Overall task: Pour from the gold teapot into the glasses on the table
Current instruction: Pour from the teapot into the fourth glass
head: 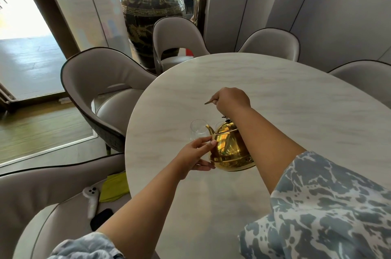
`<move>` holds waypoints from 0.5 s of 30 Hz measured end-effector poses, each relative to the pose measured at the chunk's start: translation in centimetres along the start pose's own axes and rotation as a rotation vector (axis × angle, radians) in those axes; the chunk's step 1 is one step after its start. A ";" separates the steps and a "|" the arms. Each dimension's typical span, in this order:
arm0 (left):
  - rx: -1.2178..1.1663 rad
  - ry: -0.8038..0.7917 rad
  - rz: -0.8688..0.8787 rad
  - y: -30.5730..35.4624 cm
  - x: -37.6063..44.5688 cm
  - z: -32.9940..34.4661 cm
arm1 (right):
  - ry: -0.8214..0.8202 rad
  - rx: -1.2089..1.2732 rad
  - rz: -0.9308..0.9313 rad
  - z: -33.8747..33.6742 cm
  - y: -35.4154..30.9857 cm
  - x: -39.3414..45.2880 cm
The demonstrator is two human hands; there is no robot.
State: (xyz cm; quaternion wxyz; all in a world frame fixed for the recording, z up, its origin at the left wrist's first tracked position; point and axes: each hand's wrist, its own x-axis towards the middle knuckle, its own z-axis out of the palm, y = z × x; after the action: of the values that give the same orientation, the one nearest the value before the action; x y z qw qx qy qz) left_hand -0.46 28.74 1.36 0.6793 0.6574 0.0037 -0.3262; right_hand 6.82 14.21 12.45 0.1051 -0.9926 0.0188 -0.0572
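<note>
My right hand (pixel 231 100) grips the thin handle of the gold teapot (pixel 229 148) from above. The pot hangs just over the marble table (pixel 275 93), its spout pointing left. A clear glass (pixel 198 129) stands right at the spout tip. The rim of a second glass (pixel 219 125) peeks out behind the pot's lid. My left hand (pixel 195 157) is cupped against the pot's left side, thumb and fingertips touching the gold body. Whether it holds anything in the gap I cannot tell.
Grey padded chairs (pixel 101 81) ring the round table. On the seat at my lower left lie a white controller (pixel 92 199), a black phone (pixel 101 218) and a yellow-green cloth (pixel 114 187). A large dark jar (pixel 151 15) stands behind the far chair.
</note>
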 end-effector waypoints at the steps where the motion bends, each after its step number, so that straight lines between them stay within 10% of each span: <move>1: -0.002 0.000 -0.001 0.0 0.0 0.0 | -0.001 -0.004 -0.001 0.0 0.0 0.0; 15: -0.011 -0.012 -0.020 0.1 0.0 -0.2 | -0.019 -0.048 -0.003 -0.1 -0.5 0.3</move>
State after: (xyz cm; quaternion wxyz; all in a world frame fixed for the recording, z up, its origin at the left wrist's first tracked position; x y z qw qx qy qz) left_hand -0.30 28.94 1.41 0.6794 0.6517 0.0079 -0.3371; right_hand 7.09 14.64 12.70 0.0816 -0.9954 0.0176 -0.0476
